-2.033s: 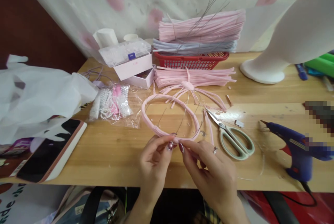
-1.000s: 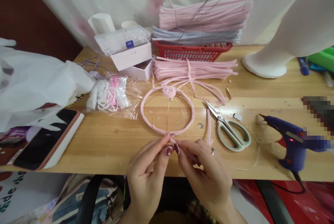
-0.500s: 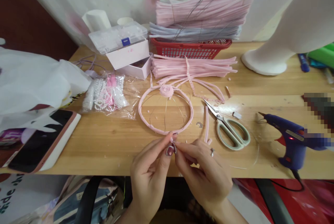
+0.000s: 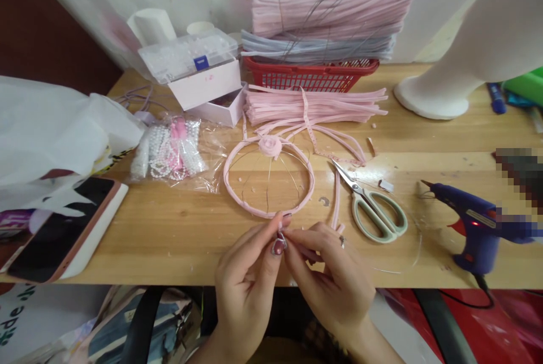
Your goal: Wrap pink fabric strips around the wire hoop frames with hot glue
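Note:
A pink wrapped hoop lies flat on the wooden table, with a small pink rosette at its far side and thin wires crossing inside. My left hand and my right hand meet at the hoop's near edge. Both pinch together on the same spot, on a small piece of the wrap or wire that I cannot make out. The fingertips of both hands touch each other.
Green-handled scissors and a blue glue gun lie to the right. Behind the hoop are loose pink strips, a red basket, white boxes and a bag of beads. A phone and white bag lie left. A white stand is at the back right.
The hoop, tilted up two seconds ago, now lies flat. My hands drew back slightly towards me and pinched closer together at its near edge.

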A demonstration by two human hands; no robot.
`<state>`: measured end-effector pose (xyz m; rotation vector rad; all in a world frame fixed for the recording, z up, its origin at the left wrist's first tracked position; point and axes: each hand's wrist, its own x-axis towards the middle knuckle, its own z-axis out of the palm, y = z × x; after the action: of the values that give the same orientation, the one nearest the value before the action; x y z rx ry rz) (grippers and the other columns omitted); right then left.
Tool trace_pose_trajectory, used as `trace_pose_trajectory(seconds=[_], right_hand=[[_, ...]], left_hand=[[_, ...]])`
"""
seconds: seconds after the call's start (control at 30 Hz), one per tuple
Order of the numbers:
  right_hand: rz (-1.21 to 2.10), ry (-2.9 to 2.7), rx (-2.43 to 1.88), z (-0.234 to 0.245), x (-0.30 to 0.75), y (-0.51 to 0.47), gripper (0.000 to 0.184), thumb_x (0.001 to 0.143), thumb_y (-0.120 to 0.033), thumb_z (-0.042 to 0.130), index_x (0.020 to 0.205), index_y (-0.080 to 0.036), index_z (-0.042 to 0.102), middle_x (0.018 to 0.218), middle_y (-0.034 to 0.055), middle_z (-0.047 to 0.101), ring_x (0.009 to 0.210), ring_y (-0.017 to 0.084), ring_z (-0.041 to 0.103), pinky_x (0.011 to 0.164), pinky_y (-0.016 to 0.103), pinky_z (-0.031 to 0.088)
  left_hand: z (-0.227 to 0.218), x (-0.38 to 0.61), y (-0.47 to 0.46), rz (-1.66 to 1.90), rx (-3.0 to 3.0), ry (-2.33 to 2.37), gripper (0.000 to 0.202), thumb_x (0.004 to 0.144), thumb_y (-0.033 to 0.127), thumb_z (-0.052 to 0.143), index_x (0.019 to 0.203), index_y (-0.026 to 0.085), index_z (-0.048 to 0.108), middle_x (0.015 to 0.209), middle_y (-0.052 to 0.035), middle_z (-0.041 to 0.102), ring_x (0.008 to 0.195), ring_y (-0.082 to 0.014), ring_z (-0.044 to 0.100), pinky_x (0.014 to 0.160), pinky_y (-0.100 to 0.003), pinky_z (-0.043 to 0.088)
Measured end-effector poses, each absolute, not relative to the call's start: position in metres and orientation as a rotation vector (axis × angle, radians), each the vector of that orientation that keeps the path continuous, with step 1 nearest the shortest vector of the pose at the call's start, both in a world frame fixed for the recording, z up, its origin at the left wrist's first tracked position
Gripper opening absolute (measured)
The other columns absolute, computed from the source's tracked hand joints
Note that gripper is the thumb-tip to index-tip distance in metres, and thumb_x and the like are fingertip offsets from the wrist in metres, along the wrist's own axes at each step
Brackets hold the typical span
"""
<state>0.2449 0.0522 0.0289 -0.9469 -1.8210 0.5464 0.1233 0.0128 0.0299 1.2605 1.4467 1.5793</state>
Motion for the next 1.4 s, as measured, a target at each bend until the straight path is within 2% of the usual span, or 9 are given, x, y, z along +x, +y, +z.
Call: trace_pose_trajectory(seconds=[0.17,0.33,0.6,0.77,0.9,1.0,1.2,1.4], right_hand=[[0.606,-1.870,-0.850,0.028,0.246,0.055,0.028,0.089,0.001,0.062,0.112,-0.015,0.064,0.082,0.0036,0.069,0.073,0.013,0.062,0.063,0.026,0.050],[0.637,-1.848,-0.894,0.029,0.245,0.057,0.028,0.091,0.003,0.058,0.108,-0.017,0.065,0.093,0.0047,0.072,0.085,0.013,0.066,0.069,0.025,0.051],[0.603,-1.850,-0.878,0.028,0.247,0.058,0.029,0.091,0.006,0.055,0.106,-0.016,0.065,0.088,0.0025,0.068,0.081,0.012,0.061,0.073,0.025,0.051],[0.701,-1.851,-0.861,0.031,0.251,0.057,0.030,0.091,0.006,0.054,0.105,-0.018,0.066,0.087,0.0010,0.065,0.080,0.012,0.059,0.073,0.025,0.050],[0.926,-1.932,-0.805,0.035,0.257,0.059,0.046,0.091,0.007,0.048,0.121,-0.023,0.065,0.100,0.0023,0.066,0.092,0.014,0.062,0.080,0.027,0.052],[1.039,-1.940,-0.757,0.037,0.262,0.060,0.054,0.089,0.008,0.047,0.126,-0.027,0.065,0.102,0.0018,0.068,0.093,0.014,0.063,0.080,0.028,0.053],[1.039,-1.922,-0.797,0.036,0.265,0.058,0.046,0.092,0.006,0.051,0.119,-0.027,0.068,0.093,-0.0011,0.071,0.084,0.012,0.065,0.075,0.025,0.052],[1.027,-1.973,-0.772,0.037,0.263,0.058,0.045,0.091,0.007,0.051,0.118,-0.025,0.068,0.094,-0.0002,0.072,0.086,0.012,0.066,0.077,0.025,0.053]], left_hand=[[0.027,0.119,0.014,1.543,1.277,1.473,0.043,0.094,0.011,0.064,0.125,0.040,0.072,0.120,0.0095,0.078,0.107,-0.0065,0.074,0.097,-0.012,0.054],[0.025,0.115,0.015,1.530,1.408,1.522,0.044,0.092,0.009,0.066,0.125,0.038,0.071,0.119,0.0088,0.079,0.105,-0.0055,0.074,0.095,-0.011,0.054],[0.025,0.113,0.019,1.585,1.739,1.541,0.040,0.091,0.002,0.064,0.125,0.020,0.072,0.112,-0.0024,0.081,0.102,-0.0088,0.075,0.096,-0.012,0.054],[0.025,0.106,0.019,1.569,1.722,1.479,0.038,0.089,0.004,0.067,0.122,0.023,0.074,0.105,-0.0005,0.081,0.092,-0.0101,0.076,0.087,-0.014,0.059],[0.023,0.097,0.016,1.543,1.690,1.509,0.040,0.087,0.006,0.072,0.121,0.028,0.074,0.104,0.0003,0.082,0.087,-0.0131,0.077,0.079,-0.019,0.063],[0.019,0.092,0.014,1.544,1.761,1.538,0.037,0.087,0.005,0.072,0.116,0.027,0.076,0.102,-0.0003,0.082,0.084,-0.0148,0.078,0.077,-0.023,0.065],[0.016,0.089,0.010,1.530,1.907,1.494,0.033,0.088,0.002,0.069,0.114,0.022,0.075,0.100,-0.0019,0.082,0.080,-0.0132,0.077,0.075,-0.021,0.064],[0.017,0.087,0.009,1.508,1.891,1.499,0.031,0.089,0.001,0.064,0.110,0.021,0.074,0.098,-0.0017,0.082,0.080,-0.0127,0.077,0.074,-0.019,0.063]])
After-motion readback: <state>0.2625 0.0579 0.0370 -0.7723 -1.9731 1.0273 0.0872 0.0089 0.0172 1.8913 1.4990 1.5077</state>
